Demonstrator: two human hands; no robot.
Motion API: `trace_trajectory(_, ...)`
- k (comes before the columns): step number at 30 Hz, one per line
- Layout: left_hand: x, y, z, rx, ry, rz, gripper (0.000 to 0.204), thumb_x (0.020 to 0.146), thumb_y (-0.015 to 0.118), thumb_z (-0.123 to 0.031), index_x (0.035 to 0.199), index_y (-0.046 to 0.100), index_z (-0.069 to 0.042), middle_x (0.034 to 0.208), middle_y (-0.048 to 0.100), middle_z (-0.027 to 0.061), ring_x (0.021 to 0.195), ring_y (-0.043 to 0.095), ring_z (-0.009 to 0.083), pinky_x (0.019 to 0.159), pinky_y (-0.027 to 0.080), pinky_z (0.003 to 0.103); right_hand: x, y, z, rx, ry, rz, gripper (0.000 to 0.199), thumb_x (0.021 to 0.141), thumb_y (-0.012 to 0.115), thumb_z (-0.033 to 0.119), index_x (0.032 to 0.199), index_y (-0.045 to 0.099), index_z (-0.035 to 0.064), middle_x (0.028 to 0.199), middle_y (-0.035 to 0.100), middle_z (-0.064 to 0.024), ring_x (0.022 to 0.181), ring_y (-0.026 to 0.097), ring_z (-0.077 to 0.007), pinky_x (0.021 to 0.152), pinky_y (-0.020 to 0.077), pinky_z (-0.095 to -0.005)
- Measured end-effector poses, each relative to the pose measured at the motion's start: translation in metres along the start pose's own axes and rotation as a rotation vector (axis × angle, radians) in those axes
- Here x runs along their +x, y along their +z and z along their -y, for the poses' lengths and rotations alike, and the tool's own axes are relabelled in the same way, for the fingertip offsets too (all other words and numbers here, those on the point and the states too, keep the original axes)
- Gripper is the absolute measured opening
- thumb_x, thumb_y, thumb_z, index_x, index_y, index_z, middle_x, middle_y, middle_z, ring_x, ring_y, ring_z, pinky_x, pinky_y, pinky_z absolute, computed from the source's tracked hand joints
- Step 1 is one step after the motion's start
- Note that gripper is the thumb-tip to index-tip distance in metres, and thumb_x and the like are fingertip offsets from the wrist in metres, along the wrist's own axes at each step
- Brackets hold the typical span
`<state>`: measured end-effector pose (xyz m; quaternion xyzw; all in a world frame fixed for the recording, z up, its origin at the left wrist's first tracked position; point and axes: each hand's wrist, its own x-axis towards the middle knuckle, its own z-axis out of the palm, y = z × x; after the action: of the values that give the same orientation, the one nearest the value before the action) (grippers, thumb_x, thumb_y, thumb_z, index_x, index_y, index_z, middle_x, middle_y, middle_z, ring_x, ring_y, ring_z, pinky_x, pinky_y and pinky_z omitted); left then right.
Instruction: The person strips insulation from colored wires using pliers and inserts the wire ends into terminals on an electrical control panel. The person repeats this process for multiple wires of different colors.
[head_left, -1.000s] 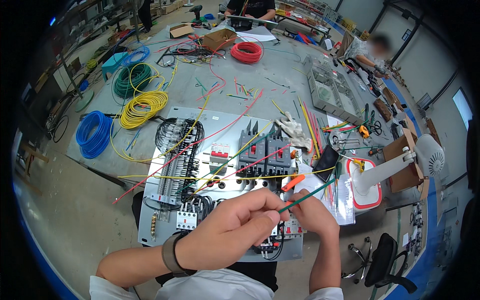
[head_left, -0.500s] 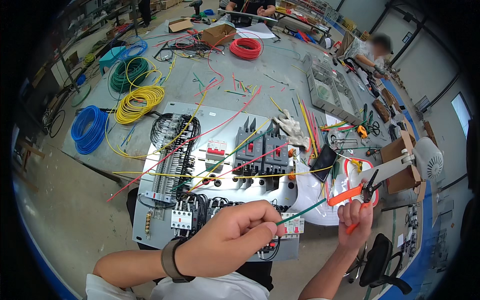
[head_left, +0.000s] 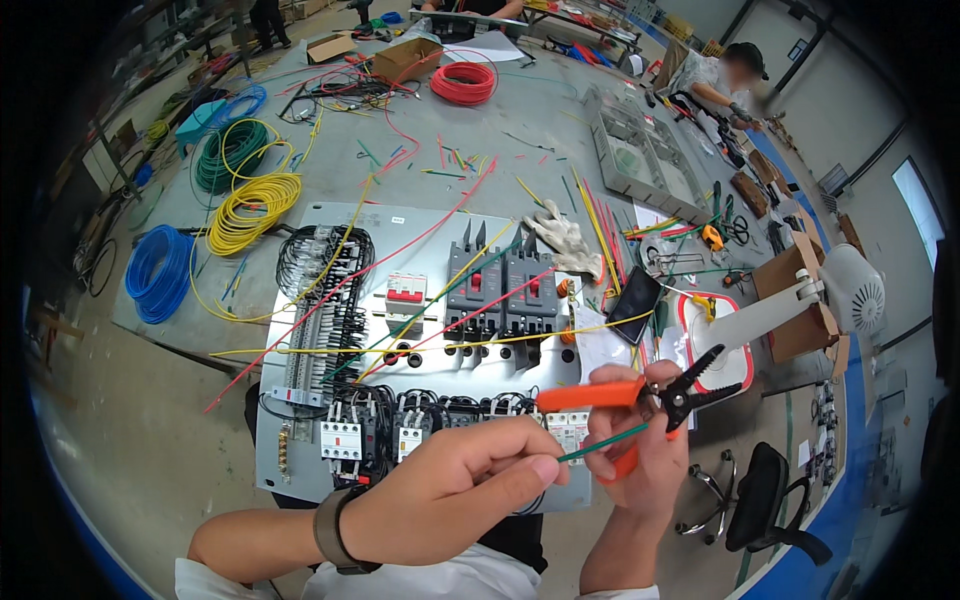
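My left hand (head_left: 460, 480), a band on its wrist, pinches a green wire (head_left: 607, 441) between thumb and forefinger. The wire's free length points right and up, ending in front of my right hand. In my right hand (head_left: 645, 480) are wire strippers (head_left: 592, 394) with orange handles, their black jaws spread and turned up to the right. The wire end lies beside the tool's head; whether it touches cannot be made out. Below and beyond both hands lies a metal mounting panel (head_left: 355, 218) with dark circuit breakers (head_left: 478, 282), a red-switched breaker (head_left: 405, 293) and contactors (head_left: 341, 440).
Loose red, yellow and green wires cross the panel. Coils of blue (head_left: 160, 273), yellow (head_left: 252, 212), green and red wire (head_left: 463, 83) lie on the table. A white glove (head_left: 563, 240), a grey tray (head_left: 640, 165) and a white fan (head_left: 852, 290) stand rightward. Another person (head_left: 725, 85) works far right.
My right hand has moved left toward my left hand, bringing the wire strippers close to the green wire's end. The tool's jaws have swung to the right. The view has shifted slightly.
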<state>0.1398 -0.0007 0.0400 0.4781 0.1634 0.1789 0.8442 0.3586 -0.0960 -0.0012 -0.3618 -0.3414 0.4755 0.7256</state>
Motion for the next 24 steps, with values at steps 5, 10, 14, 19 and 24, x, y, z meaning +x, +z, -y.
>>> trace_trajectory(5, 0.005, -0.003, 0.007, -0.022, -0.036, 0.066, 0.02, 0.113, 0.055, -0.015, 0.121, 0.066, 0.0, 0.095, 0.062, -0.0036, 0.072, 0.044, 0.0011, 0.061, 0.035, 0.02, -0.006, 0.017, 0.003, -0.23, -0.121, 0.127, 0.057, 0.1, 0.075, 0.034, 0.138, 0.049, 0.0004, 0.119, 0.067, -0.024, 0.105, 0.069, -0.0284, 0.089, 0.0578, -0.0412)
trace_trajectory(10, 0.006, 0.0, 0.011, 0.036, -0.005, 0.076, 0.021, 0.113, 0.056, -0.016, 0.119, 0.067, 0.0, 0.095, 0.062, -0.0031, 0.073, 0.044, 0.0003, 0.063, 0.035, 0.019, -0.005, 0.022, 0.002, -0.105, -0.039, 0.05, 0.034, 0.097, 0.076, 0.021, 0.116, 0.061, -0.0031, 0.106, 0.065, -0.0181, 0.093, 0.07, -0.0299, 0.085, 0.057, -0.044)
trace_trajectory(14, 0.007, -0.003, 0.012, 0.133, -0.036, 0.128, 0.021, 0.113, 0.057, -0.015, 0.119, 0.068, 0.002, 0.096, 0.064, -0.0016, 0.077, 0.049, 0.0017, 0.066, 0.04, 0.021, -0.007, 0.022, 0.009, -0.07, 0.084, 0.025, 0.027, 0.095, 0.072, 0.021, 0.1, 0.061, -0.0032, 0.094, 0.06, -0.0168, 0.084, 0.062, -0.0254, 0.078, 0.0526, -0.0394)
trace_trajectory(19, 0.008, -0.004, 0.014, 0.269, -0.026, 0.171, 0.02, 0.112, 0.058, -0.013, 0.117, 0.068, 0.003, 0.095, 0.065, -0.0002, 0.082, 0.052, 0.0051, 0.073, 0.045, 0.024, -0.005, 0.019, 0.019, -0.104, 0.3, 0.044, 0.026, 0.092, 0.068, 0.021, 0.092, 0.061, -0.0038, 0.084, 0.06, -0.0163, 0.08, 0.058, -0.0236, 0.074, 0.047, -0.0362)
trace_trajectory(24, 0.008, -0.001, 0.013, 0.31, -0.041, 0.18, 0.019, 0.112, 0.058, -0.013, 0.114, 0.069, 0.003, 0.094, 0.065, 0.0001, 0.08, 0.05, 0.0055, 0.072, 0.046, 0.024, -0.005, 0.019, 0.02, -0.144, 0.39, 0.054, 0.027, 0.091, 0.069, 0.022, 0.09, 0.062, -0.0048, 0.081, 0.061, -0.0149, 0.08, 0.057, -0.0234, 0.071, 0.0439, -0.0369)
